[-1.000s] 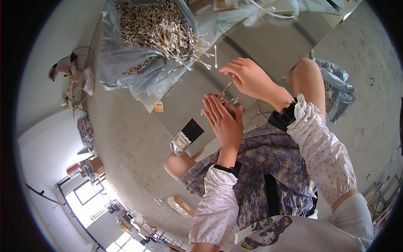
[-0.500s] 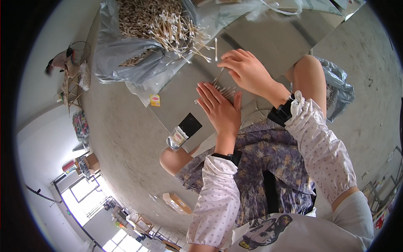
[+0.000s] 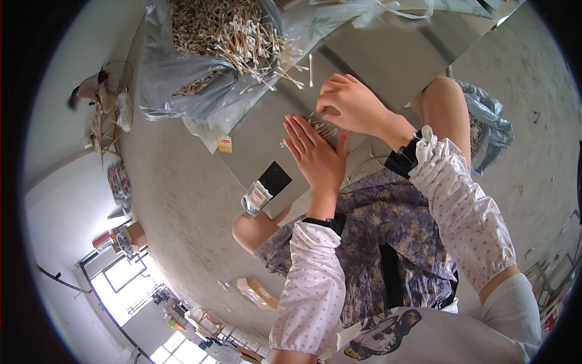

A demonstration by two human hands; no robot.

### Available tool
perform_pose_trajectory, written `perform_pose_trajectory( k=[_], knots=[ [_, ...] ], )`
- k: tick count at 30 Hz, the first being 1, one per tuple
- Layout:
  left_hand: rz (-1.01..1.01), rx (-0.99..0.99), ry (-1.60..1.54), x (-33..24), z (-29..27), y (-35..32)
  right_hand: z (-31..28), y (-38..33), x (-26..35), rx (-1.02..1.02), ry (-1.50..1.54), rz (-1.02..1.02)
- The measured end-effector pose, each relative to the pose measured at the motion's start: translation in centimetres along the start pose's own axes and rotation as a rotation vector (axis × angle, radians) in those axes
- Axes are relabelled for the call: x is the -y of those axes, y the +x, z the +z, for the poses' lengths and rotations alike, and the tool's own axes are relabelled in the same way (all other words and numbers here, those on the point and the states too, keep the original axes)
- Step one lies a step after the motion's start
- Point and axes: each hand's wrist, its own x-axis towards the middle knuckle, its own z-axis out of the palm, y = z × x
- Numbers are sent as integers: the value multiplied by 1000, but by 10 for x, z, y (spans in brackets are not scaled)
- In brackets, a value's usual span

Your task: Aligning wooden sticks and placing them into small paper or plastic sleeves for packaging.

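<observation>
My left hand [image 3: 313,153] lies flat on the grey tabletop, fingers stretched out, pressing on a row of cotton swabs [image 3: 327,129]. Their white tips show between its thumb and forefinger, while its palm hides the rest. Just beyond, my right hand [image 3: 353,107] hovers with its fingers curled in a pinch near the swab ends; what it holds, if anything, is hidden. One loose swab [image 3: 311,70] lies farther up the table. At the far left, a big heap of swabs [image 3: 242,45] spills from a grey plastic bag [image 3: 182,79].
A clear pack of swabs with a black flap [image 3: 259,194] rests at the table's near left edge. A small yellow card [image 3: 225,144] lies by the left edge. Another plastic bag [image 3: 492,124] stands on the floor at right. An open cardboard box [image 3: 257,293] is on the floor.
My right hand's fingers have curled in from a more stretched pose, and the hand has shifted slightly toward the near side. My left hand stays nearly in place.
</observation>
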Motion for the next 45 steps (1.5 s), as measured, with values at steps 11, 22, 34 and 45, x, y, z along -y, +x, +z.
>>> perform_pose_trajectory(
  k=[11,22,34,45],
  knots=[
    [-10,41,-6,0,-3,12,-9,0,-6,-48,-115,62],
    [-232,-86,-355,60,-64,1,-31,-29,19,121,25,-160],
    [-219,-46,-357,49,-47,-15,17,-13,23,31,-168,-57],
    [-176,-186,-266,65,-38,18,5,-7,10,-19,1,29]
  ],
)
